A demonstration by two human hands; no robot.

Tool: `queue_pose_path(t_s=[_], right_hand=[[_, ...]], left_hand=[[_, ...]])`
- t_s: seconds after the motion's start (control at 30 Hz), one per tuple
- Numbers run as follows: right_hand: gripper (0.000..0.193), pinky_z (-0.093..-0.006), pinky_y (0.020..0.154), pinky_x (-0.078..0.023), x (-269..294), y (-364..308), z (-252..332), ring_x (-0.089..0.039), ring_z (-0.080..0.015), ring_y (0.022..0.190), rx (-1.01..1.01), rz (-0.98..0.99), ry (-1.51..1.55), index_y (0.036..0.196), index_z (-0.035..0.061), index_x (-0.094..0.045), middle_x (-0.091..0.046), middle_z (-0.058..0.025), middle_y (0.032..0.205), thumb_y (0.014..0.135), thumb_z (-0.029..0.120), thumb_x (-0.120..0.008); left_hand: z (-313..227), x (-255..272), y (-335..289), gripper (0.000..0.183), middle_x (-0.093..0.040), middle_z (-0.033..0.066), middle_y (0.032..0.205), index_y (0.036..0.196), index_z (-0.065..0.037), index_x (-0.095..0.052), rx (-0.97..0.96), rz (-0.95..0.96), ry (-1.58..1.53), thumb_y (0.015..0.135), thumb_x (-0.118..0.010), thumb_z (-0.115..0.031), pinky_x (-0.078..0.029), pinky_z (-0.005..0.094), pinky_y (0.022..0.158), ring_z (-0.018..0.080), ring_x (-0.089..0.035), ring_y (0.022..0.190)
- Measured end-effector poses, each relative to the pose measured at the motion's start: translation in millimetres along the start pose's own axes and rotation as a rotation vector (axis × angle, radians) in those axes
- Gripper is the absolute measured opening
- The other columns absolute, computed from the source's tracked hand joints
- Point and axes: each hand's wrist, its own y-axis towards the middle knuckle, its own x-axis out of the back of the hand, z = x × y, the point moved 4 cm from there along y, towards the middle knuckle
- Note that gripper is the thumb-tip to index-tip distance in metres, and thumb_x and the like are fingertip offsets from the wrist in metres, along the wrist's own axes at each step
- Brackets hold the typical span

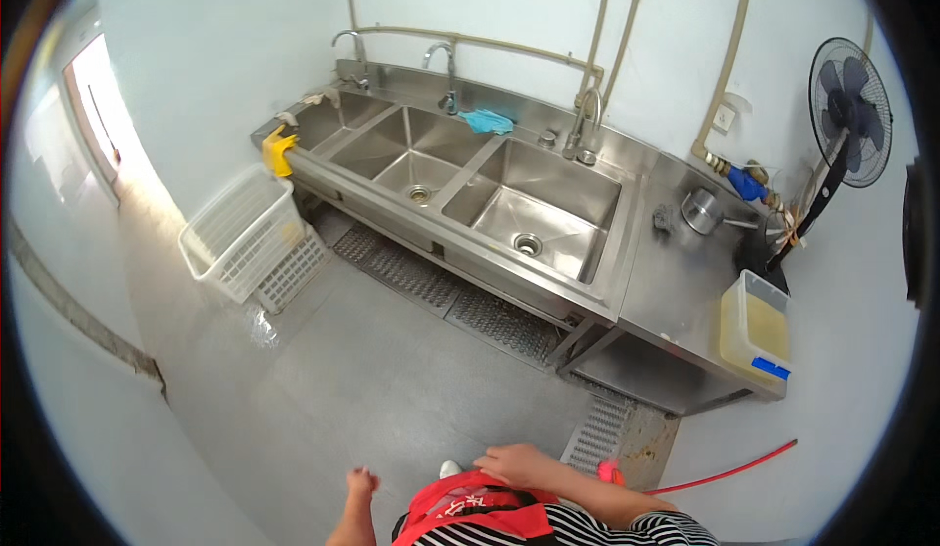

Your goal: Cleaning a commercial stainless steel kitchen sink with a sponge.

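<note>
Right hand (514, 466), fingers bent, lies against the red apron (460, 490) at its seven o'clock; whether it pinches cloth, I cannot tell. The fabric looks light, soft and limp, best gripped along an edge. Left hand (362, 482), at nine o'clock, is curled, contents unclear. Twelve o'clock: steel sink unit (460, 242).

Around me, plain white walls (235, 27) enclose a grey floor (323, 389). A three-basin steel sink unit (472, 180) lines the back wall (519, 2); bright light (149, 203) enters through a doorway (95, 91) at left.
</note>
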Motion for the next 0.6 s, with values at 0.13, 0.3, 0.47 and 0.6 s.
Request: queue_pose_path(t_s=[0.13, 0.3, 0.47, 0.6], right_hand=[[0.024, -0.0414, 0.064, -0.051, 11.2, 16.2, -63.1, -0.062, -0.0319, 0.078, -0.276, -0.135, 0.091, 0.108, 0.0142, -0.059, -0.059, -0.0101, 0.088, 0.091, 0.028, -0.051], [0.024, -0.0413, 0.066, -0.052, 44.7, 37.3, -147.5, -0.062, -0.0322, 0.078, -0.430, -0.263, 0.114, 0.107, 0.0138, -0.060, -0.059, -0.0095, 0.090, 0.089, 0.028, -0.052], [0.022, -0.0418, 0.065, -0.051, 121.1, 91.7, -253.2, -0.061, -0.0319, 0.078, -0.489, -0.412, 0.011, 0.105, 0.0121, -0.061, -0.058, -0.0108, 0.092, 0.086, 0.021, -0.057], [0.016, -0.0364, 0.062, -0.047, 215.5, 143.7, -333.9, -0.059, -0.0286, 0.072, -0.484, -0.788, 0.165, 0.099, 0.0064, -0.065, -0.057, -0.0123, 0.081, 0.085, 0.012, -0.059]], left_hand=[[-201.6, -144.4, 7.8, 0.022, -0.060, 0.0096, 0.071, 0.109, 0.001, -0.053, -0.363, 0.257, 0.105, 0.090, -0.052, -0.011, -0.050, 0.0298, 0.051, 0.0175, -0.061, 0.060], [-370.0, -297.5, -44.3, 0.024, -0.061, 0.0074, 0.075, 0.111, 0.000, -0.055, -0.717, 0.515, 0.201, 0.091, -0.054, -0.013, -0.049, 0.0272, 0.060, 0.0144, -0.060, 0.065], [-456.9, -384.8, -59.3, 0.023, -0.062, 0.0101, 0.079, 0.106, 0.002, -0.058, -0.971, 0.533, 0.379, 0.089, -0.056, -0.013, -0.049, 0.0292, 0.063, 0.0181, -0.061, 0.068], [-556.6, -461.5, -71.1, 0.024, -0.058, 0.0166, 0.085, 0.105, 0.002, -0.060, -1.279, 0.460, 0.561, 0.084, -0.060, -0.011, -0.049, 0.0356, 0.070, 0.0299, -0.059, 0.077]])
